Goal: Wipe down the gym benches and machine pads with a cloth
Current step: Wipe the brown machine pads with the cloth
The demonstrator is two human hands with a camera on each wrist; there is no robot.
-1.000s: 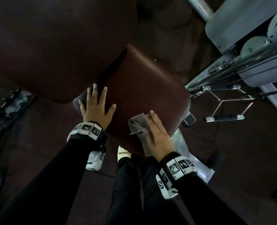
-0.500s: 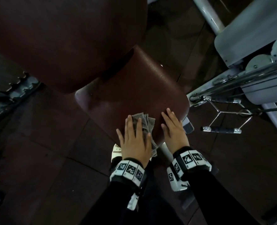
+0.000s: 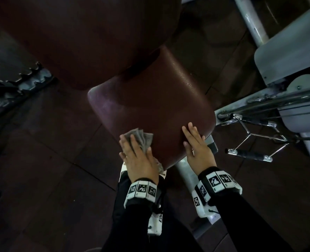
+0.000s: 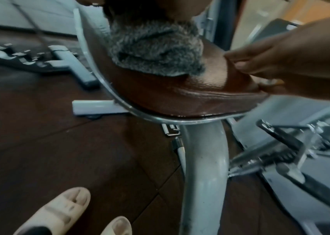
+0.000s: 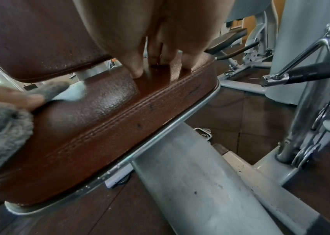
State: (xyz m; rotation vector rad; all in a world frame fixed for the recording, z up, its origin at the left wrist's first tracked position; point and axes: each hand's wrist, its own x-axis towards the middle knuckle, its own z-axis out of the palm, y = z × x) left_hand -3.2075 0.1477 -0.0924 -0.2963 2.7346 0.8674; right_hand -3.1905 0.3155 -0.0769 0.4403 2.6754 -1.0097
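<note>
Down at the near edge of the brown seat pad (image 3: 156, 106), the left hand (image 3: 139, 157) lies flat on a grey cloth (image 3: 143, 139), its fingers (image 3: 132, 142) straight and slightly spread, pressing the cloth onto the pad's corner at about 7 o'clock. Part of the cloth bunches out beyond the fingertips and part hangs over the pad's edge under the palm. In the left wrist view the cloth (image 4: 155, 47) shows as a fluffy grey wad sitting on the pebbled vinyl.

At about 5 o'clock on the same pad, the right hand (image 3: 197, 148) rests palm down, well apart from the cloth, fingers (image 3: 192, 131) straight and close together, holding nothing. From the right wrist view its fingertips (image 5: 138, 71) touch the pad's top just inside the stitched seam (image 5: 132, 111).

A larger brown back pad (image 3: 89, 33) rises at 12 o'clock, overhanging the seat. The seat sits on a grey metal post (image 5: 190, 174). At 3 o'clock hangs a chrome cable handle (image 3: 248, 153) with a black grip, beside the machine's grey frame (image 3: 285, 51). Pale slippers (image 4: 55, 211) stand on the dark tiled floor (image 3: 50, 160) below the seat.
</note>
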